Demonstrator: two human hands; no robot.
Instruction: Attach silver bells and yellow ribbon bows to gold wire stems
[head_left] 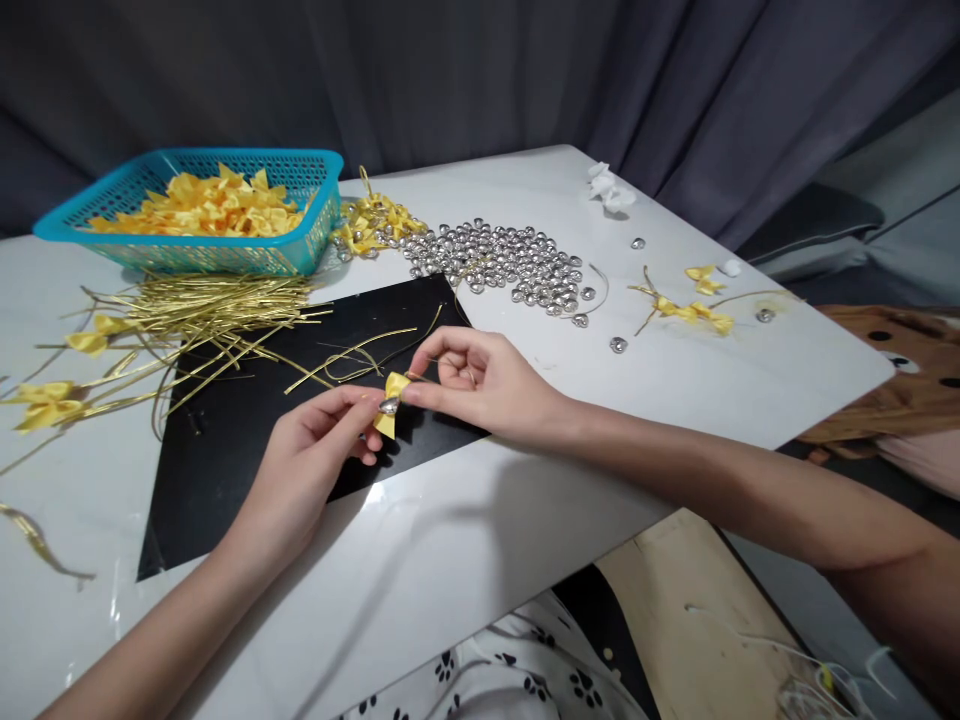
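Over the black sheet (240, 440), a small yellow ribbon bow (395, 386) with a shiny silver bead (389, 405) at its middle is held between both hands. My left hand (319, 430) pinches the bow's left side beside the bead, thumb and forefinger closed. At the right edge of the bow, my right hand (491, 385) has thumb and forefinger drawn together on a thin gold cord, the thumb touching the ribbon. Fingers hide part of the bow and most of this cord. Loose gold cords (360, 355) lie on the sheet just behind the hands.
A turquoise basket (322, 215) full of yellow bows (217, 205) stands at the back left, gold cords (217, 305) piled before it. Silver beads (517, 265) spread across the back middle beside beaded bows (375, 220). More bows (697, 315) and white scraps (611, 190) lie right.
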